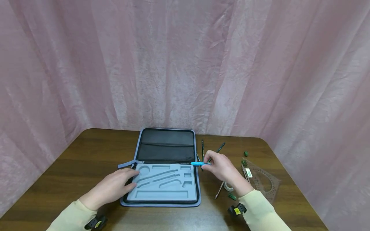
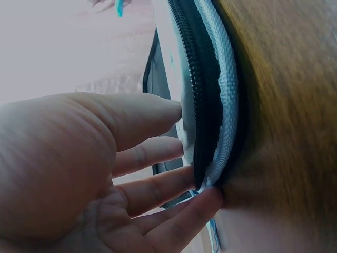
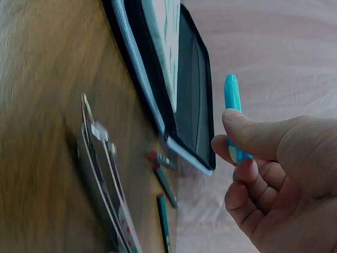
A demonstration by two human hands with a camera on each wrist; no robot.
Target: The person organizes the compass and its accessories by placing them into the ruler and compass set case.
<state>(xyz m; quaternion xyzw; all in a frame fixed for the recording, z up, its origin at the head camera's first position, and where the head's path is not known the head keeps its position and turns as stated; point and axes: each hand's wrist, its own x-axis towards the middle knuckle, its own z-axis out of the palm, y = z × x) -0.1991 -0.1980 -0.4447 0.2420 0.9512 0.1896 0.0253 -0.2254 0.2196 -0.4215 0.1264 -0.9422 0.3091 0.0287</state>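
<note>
A zippered case [image 1: 162, 204] lies unfolded on the table, its dark lid [image 1: 166, 150] at the back and a pale blue moulded tray [image 1: 162, 186] with shaped recesses in front. My left hand [image 1: 114, 186] rests at the case's left edge, fingers loosely extended; the fingertips [image 2: 208, 203] are right at the zippered rim. Above the tray's back right corner, my right hand [image 1: 221, 166] pinches a slim bright-blue stick-shaped tool [image 1: 198, 163] between thumb and fingers. In the right wrist view this tool [image 3: 232, 95] shows a pale patch near its lower end.
Right of the case lie several dark pencils [image 1: 221, 147], a metal compass [image 3: 105, 174], a white eraser [image 1: 249, 173], a clear set square [image 1: 270, 184], a small protractor [image 1: 228, 187] and small green pieces [image 1: 232, 196]. A strap [image 1: 127, 164] sticks out left. Pink curtain [image 1: 173, 64] hangs behind.
</note>
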